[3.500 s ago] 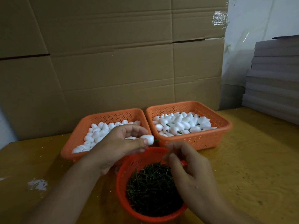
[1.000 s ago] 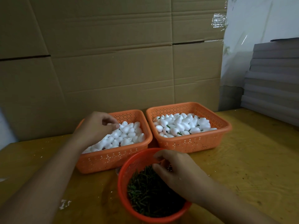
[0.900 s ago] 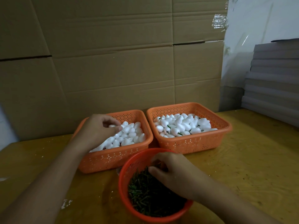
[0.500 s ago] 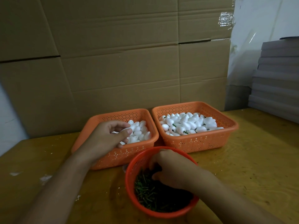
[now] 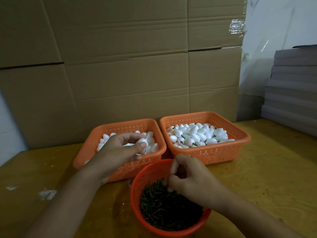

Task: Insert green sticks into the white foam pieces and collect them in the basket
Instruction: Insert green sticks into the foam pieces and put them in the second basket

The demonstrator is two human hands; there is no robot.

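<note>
The left hand point(image 5: 120, 150) now lifts a foam piece point(image 5: 141, 141) off the pile; the right hand point(image 5: 188, 179) rises from the sticks point(image 5: 164, 210).

Readable text: none on any surface in the head view.
Cardboard point(image 5: 120, 57): plain brown, no print, label or number visible.
Left basket point(image 5: 120, 169): perforated orange wall, no brand mark or lettering.
Right basket point(image 5: 214, 153): perforated orange wall, no brand mark or lettering.
Round basket point(image 5: 137, 186): plain mesh wall, no marking.
Foam pieces point(image 5: 197, 134): plain white, unmarked.
Tape point(image 5: 237, 29): clear patch on the cardboard, no print.
Grey stack point(image 5: 291, 91): plain edges, no lettering legible.
Tabletop point(image 5: 274, 177): wood grain and white flecks only, no signs.
</note>
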